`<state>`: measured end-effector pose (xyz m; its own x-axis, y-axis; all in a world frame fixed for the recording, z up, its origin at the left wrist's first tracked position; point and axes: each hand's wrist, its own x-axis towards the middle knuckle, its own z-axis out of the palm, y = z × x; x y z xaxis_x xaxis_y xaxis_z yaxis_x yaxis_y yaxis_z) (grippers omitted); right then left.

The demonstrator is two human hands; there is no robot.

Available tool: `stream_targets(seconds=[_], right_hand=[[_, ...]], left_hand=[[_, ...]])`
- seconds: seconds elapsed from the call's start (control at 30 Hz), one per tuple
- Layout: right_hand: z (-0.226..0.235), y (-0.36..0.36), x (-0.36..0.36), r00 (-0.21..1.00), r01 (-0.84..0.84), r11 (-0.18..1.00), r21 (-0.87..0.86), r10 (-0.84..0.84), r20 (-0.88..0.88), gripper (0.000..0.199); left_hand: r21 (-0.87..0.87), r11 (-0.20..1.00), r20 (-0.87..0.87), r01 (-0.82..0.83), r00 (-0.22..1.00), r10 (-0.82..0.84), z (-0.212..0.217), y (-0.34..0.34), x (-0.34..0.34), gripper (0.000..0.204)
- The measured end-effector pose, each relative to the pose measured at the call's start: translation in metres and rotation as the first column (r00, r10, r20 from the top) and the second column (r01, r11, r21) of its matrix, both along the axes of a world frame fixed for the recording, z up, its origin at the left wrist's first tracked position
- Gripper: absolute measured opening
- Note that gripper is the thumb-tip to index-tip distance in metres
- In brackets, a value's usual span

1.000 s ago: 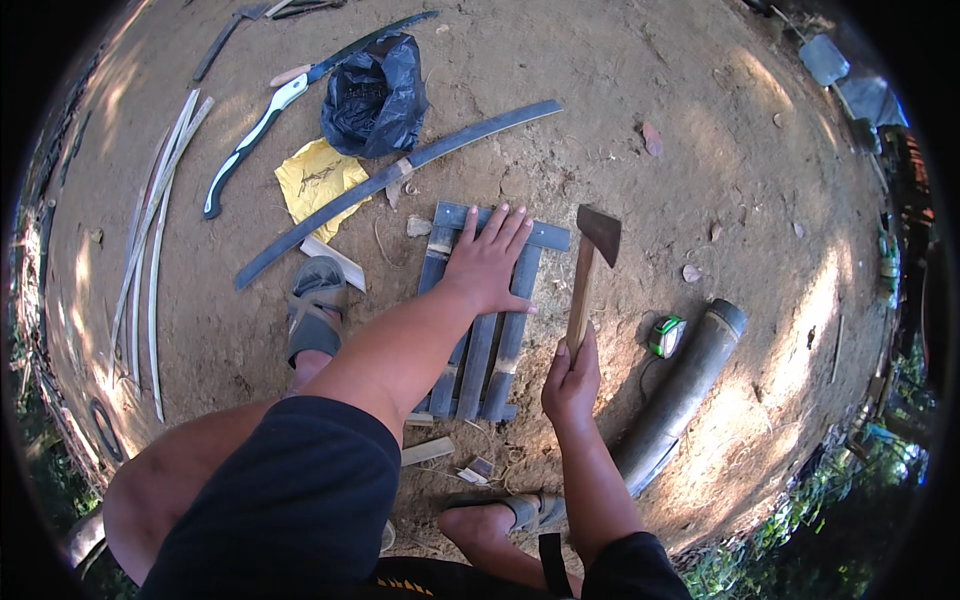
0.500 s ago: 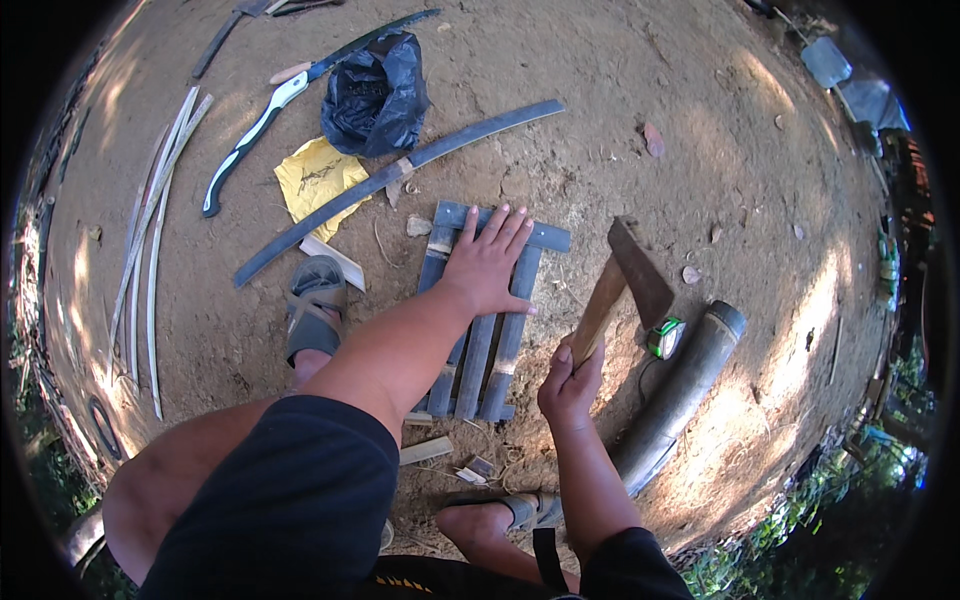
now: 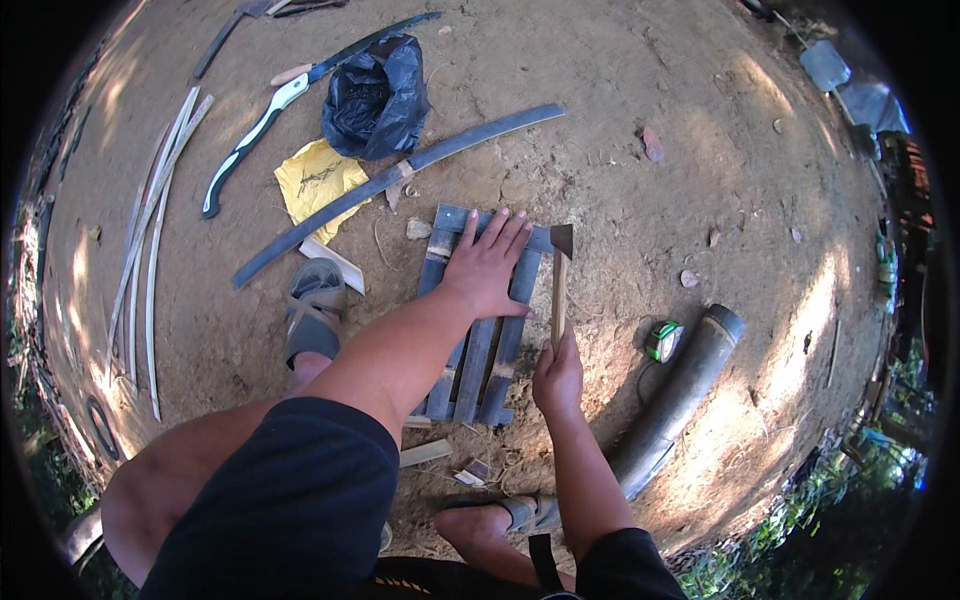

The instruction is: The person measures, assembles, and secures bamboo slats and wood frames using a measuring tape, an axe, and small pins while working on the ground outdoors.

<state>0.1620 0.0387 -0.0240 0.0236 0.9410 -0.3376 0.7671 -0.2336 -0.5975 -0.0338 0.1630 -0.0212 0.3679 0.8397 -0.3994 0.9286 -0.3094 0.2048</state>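
Observation:
A small frame of dark bamboo slats (image 3: 477, 370) lies on the ground between my feet. My left hand (image 3: 485, 272) rests on its upper part, palm down with fingers spread, bearing on the far cross slat (image 3: 455, 216). Closed around the wooden handle of a hatchet (image 3: 559, 300), my right hand (image 3: 559, 382) is just right of the frame. The hatchet's metal head is at the right end of that cross slat; whether it touches the slat I cannot tell.
A thick bamboo pole (image 3: 690, 395) and a green tape measure (image 3: 663, 341) lie at the right. Beyond the frame are a long split bamboo strip (image 3: 455, 146), a yellow packet (image 3: 318, 185), a black plastic bag (image 3: 375, 100) and a pruning saw (image 3: 262, 125). Thin strips (image 3: 150, 260) lie left.
My right hand has swung the hatchet leftward, bringing its head from the right of the frame to the cross slat's end. My left hand has stayed in place.

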Motion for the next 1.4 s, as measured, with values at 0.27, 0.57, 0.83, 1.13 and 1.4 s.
stream_targets(seconds=[0.27, 0.57, 0.83, 1.13, 1.4], right_hand=[[0.013, -0.015, 0.007, 0.943, 0.162, 0.983, 0.085, -0.129, -0.306, 0.051], [0.031, -0.003, -0.004, 0.947, 0.175, 0.971, 0.163, -0.121, -0.298, 0.049], [0.007, -0.009, 0.011, 0.999, 0.034, 0.998, 0.062, -0.032, -0.018, 0.054], [0.005, -0.001, 0.001, 0.998, 0.056, 0.992, -0.109, -0.059, -0.025, 0.056], [0.013, -0.004, -0.004, 0.995, 0.084, 0.992, 0.090, -0.079, -0.061, 0.057]], left_hand=[[0.042, 0.999, 0.046, -0.004, 0.999, 0.002, -0.005, -0.004, 0.000, 0.134], [0.031, 1.000, 0.013, -0.004, 1.000, 0.003, -0.001, -0.002, -0.003, 0.134], [-0.012, 1.000, 0.023, 0.001, 1.000, -0.001, 0.004, -0.002, 0.001, 0.134], [0.005, 1.000, -0.009, 0.016, 1.000, -0.016, 0.003, -0.001, 0.000, 0.135], [0.004, 1.000, 0.033, -0.002, 0.999, 0.002, 0.001, -0.001, 0.001, 0.136]])
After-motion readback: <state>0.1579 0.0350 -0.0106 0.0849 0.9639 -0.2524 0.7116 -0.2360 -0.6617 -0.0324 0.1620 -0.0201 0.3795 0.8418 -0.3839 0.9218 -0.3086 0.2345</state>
